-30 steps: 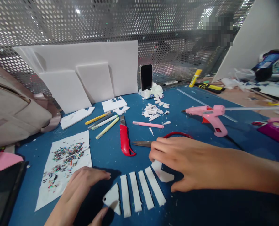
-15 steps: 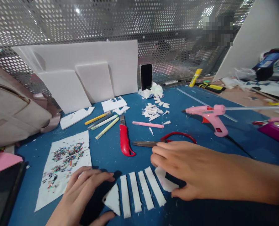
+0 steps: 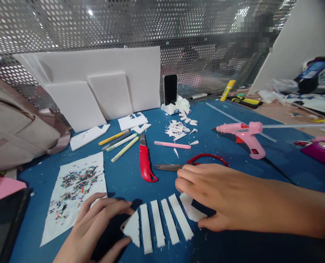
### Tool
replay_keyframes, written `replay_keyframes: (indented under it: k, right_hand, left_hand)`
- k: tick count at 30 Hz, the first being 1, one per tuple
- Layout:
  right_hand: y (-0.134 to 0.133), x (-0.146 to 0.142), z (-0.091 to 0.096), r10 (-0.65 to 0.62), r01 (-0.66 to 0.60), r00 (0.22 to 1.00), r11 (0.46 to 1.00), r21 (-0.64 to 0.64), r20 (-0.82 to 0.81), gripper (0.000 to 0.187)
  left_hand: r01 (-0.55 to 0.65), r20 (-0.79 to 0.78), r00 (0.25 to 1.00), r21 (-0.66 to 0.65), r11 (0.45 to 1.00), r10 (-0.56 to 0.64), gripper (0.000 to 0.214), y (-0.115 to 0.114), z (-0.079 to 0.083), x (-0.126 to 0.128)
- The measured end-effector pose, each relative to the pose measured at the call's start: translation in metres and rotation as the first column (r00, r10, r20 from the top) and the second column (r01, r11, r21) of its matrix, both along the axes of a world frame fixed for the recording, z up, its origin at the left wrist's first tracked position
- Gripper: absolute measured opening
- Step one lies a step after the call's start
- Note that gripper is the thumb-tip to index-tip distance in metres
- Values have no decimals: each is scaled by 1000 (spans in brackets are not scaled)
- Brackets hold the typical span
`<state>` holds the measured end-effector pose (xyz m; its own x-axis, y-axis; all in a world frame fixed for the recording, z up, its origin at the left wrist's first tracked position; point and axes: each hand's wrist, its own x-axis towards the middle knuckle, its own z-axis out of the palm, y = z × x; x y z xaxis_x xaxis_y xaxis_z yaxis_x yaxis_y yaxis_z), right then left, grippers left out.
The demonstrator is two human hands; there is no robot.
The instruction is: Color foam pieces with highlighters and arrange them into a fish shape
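Note:
Several white foam strips (image 3: 162, 222) lie side by side in a fan on the blue table (image 3: 124, 175). My left hand (image 3: 96, 230) rests at the fan's left end, fingers spread, thumb and forefinger touching the triangular end piece (image 3: 132, 228). At the right end my right hand (image 3: 209, 190) lies palm down, fingers loosely stretched, thumb pressing the curved white end piece (image 3: 191, 210). Just behind my right hand lie red-handled scissors (image 3: 195, 162).
A red utility knife (image 3: 145, 160), several markers (image 3: 121, 142), a pink pen (image 3: 172, 145) and foam scraps (image 3: 179, 128) lie mid-table. A pink glue gun (image 3: 244, 135) stands right. A white sheet with glitter bits (image 3: 75, 186) lies left. Foam boards (image 3: 102, 84) and a phone (image 3: 170, 89) lean on the mesh wall.
My left hand has slid right and taken the triangular end piece between thumb and forefinger. My right hand shifted the curved end piece slightly right and nearer the strips.

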<state>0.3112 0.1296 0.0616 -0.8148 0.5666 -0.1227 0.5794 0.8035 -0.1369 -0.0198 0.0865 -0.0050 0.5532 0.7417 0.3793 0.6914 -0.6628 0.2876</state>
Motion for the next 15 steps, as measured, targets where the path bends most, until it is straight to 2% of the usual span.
replay_keyframes:
  k: [7,10,13,15]
  right_hand:
    - [2,1,5,-8,7,999,1000,-30,-42,51]
    - [15,1,10,-116,108,987,991,-74,-112,31]
    - [38,3,10,-269,278,950,960,37,-159,12]
    - [51,8,7,-301,314,940,948,61,-159,10]
  left_hand:
    - [-14,16,1000,-2,1000,14,31,-1,2,2]
    - [-14,5,1000,7,1000,14,33,-2,4,2]
    - [-1,-1,1000,12,1000,2,33,-3,7,1]
    - [6,1,1000,13,1000,-6,31,-4,10,1]
